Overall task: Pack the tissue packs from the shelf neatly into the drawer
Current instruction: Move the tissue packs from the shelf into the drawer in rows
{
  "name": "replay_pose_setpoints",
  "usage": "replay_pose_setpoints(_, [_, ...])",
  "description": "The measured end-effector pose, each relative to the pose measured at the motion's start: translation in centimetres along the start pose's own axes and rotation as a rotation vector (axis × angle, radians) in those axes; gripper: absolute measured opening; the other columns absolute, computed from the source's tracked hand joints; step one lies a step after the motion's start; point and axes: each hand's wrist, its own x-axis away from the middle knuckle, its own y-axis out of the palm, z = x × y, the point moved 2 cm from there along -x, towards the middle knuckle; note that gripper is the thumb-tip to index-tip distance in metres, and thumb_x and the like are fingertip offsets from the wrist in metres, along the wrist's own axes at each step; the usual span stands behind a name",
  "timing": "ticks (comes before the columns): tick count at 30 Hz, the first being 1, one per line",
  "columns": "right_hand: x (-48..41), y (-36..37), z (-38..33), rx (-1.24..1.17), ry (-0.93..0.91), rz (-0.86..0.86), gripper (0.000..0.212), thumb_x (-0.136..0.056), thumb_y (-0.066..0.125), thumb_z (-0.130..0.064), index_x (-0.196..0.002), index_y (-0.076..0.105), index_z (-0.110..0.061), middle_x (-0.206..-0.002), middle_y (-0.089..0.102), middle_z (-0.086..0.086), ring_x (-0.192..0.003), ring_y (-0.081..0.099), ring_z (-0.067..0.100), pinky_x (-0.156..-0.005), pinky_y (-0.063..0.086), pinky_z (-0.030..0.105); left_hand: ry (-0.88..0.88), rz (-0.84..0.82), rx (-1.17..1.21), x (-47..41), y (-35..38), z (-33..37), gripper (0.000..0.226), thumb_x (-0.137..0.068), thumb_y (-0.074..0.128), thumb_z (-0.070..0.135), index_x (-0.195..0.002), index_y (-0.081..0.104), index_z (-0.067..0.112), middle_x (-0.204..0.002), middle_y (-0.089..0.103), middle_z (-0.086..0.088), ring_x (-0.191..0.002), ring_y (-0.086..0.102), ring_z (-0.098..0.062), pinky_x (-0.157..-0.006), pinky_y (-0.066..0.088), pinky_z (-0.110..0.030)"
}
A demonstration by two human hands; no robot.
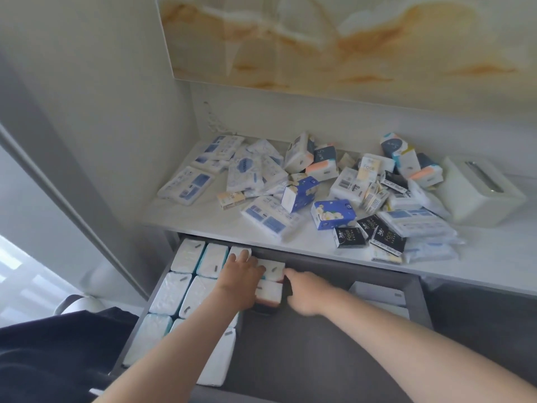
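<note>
Packing in progress: shelf [220, 225] above and beyond both hands holds a loose heap of tissue packs [334, 193], mixed sizes, lying every which way. Drawer [319, 353] open below it; left part filled with white packs [186, 289] in tidy rows, right part mostly bare. Two small packs with reddish edges [271, 282] sit between the hands, long axes running left-right, one behind the other. Left hand [241, 274] lies flat, fingers spread, pressing on the packs' left side; grip not closed on anything. Right hand [302, 289] touches their right side; blurred, cannot tell its grip. Both hands equally near; judged step: squaring this pair against the row.
</note>
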Motion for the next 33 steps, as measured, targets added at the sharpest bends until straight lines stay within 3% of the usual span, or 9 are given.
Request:
replay_pose_setpoints(4, [1.4,-7.5,-0.4,-0.006,-0.14,0.163,0.033,-0.094,0.051,-0.025,-0.125,0.061,-0.029,-0.119,0.064,-0.002,-0.108,0.06,0.022,-0.084,0.048,0.031,-0.086,0.164,0.376,-0.9,-5.2,-1.1,0.04,-0.086,0.055,0.042,-0.125,0.052,0.03,-0.12,0.061,0.004,-0.11,0.055,-0.019,-0.091,0.044,-0.034])
replay_pose_setpoints(8, [1.6,-14.3,0.6,-0.036,-0.198,0.4,0.03,-0.096,0.047,-0.019,-0.115,0.068,-0.03,-0.106,0.064,-0.008,-0.102,0.06,0.018,-0.076,0.044,0.03,-0.179,0.29,0.591,-3.5,-11.1,-2.2,0.028,-0.089,0.054,0.041,-0.116,0.052,0.032,-0.103,0.068,0.009,-0.095,0.062,-0.018,-0.077,0.048,-0.03])
replay_pose_setpoints(13, [-1.6,-20.2,4.7,-0.021,-0.104,0.614,0.029,-0.094,0.05,-0.019,-0.116,0.067,-0.027,-0.121,0.067,-0.002,-0.104,0.061,0.02,-0.08,0.047,0.031,-0.159,0.372,0.683,-8.7,-16.9,-2.1,0.032,-0.09,0.052,0.029,-0.122,0.052,0.027,-0.109,0.067,0.001,-0.098,0.06,-0.023,-0.079,0.05,-0.033])
replay_pose_setpoints(19, [-7.9,-22.0,9.1,-0.019,-0.05,0.62,0.049,-0.088,0.06,-0.014,-0.136,0.052,-0.023,-0.142,0.043,0.006,-0.125,0.05,0.029,-0.095,0.047,0.039,-0.112,0.373,0.54,-16.0,-18.7,-1.1,0.052,-0.089,0.061,0.034,-0.137,0.045,0.022,-0.132,0.051,-0.005,-0.122,0.046,-0.026,-0.097,0.045,-0.042])
replay_pose_setpoints(22, [-10.8,-22.6,9.7,0.028,-0.073,0.627,0.058,-0.086,0.064,-0.018,-0.14,0.046,-0.026,-0.149,0.032,0.007,-0.123,0.049,0.035,-0.088,0.049,0.042,-0.138,0.331,0.429,-19.1,-18.3,-0.9,0.073,-0.086,0.063,0.037,-0.148,0.028,0.021,-0.15,0.03,-0.007,-0.132,0.033,-0.03,-0.103,0.04,-0.045])
replay_pose_setpoints(25, [-13.2,-23.1,9.5,0.159,-0.046,0.575,0.066,-0.084,0.068,-0.023,-0.143,0.041,-0.036,-0.161,0.012,0.005,-0.115,0.055,0.037,-0.076,0.043,0.034,-0.168,0.223,0.43,-21.9,-17.5,-1.2,0.089,-0.087,0.06,0.041,-0.154,0.004,0.025,-0.16,0.001,-0.005,-0.143,0.017,-0.035,-0.109,0.036,-0.05])
replay_pose_setpoints(28, [-14.6,-23.5,9.2,0.246,0.042,0.517,0.073,-0.085,0.066,-0.017,-0.148,0.033,-0.033,-0.165,-0.002,0.01,-0.118,0.054,0.037,-0.078,0.042,0.036,-0.155,0.16,0.485,-23.7,-16.9,-1.6,0.083,-0.089,0.057,0.04,-0.154,0.007,0.031,-0.159,-0.001,-0.004,-0.141,0.02,-0.037,-0.109,0.035,-0.049])
replay_pose_setpoints(31, [-15.3,-23.8,8.9,0.303,0.055,0.521,0.072,-0.085,0.066,-0.008,-0.147,0.034,-0.025,-0.164,-0.001,0.014,-0.113,0.057,0.038,-0.072,0.04,0.035,-0.152,0.184,0.51,-24.4,-16.2,-1.4,0.076,-0.089,0.055,0.038,-0.152,0.013,0.032,-0.157,0.002,-0.004,-0.138,0.025,-0.037,-0.106,0.036,-0.047])
replay_pose_setpoints(33, [-15.6,-23.9,9.0,0.341,-0.004,0.56,0.066,-0.084,0.065,-0.003,-0.143,0.04,-0.02,-0.16,0.014,0.016,-0.109,0.058,0.038,-0.068,0.04,0.035,-0.146,0.205,0.507,-24.4,-15.9,-1.4,0.075,-0.09,0.054,0.039,-0.152,0.013,0.032,-0.157,0.003,-0.005,-0.137,0.025,-0.037,-0.105,0.037,-0.047])
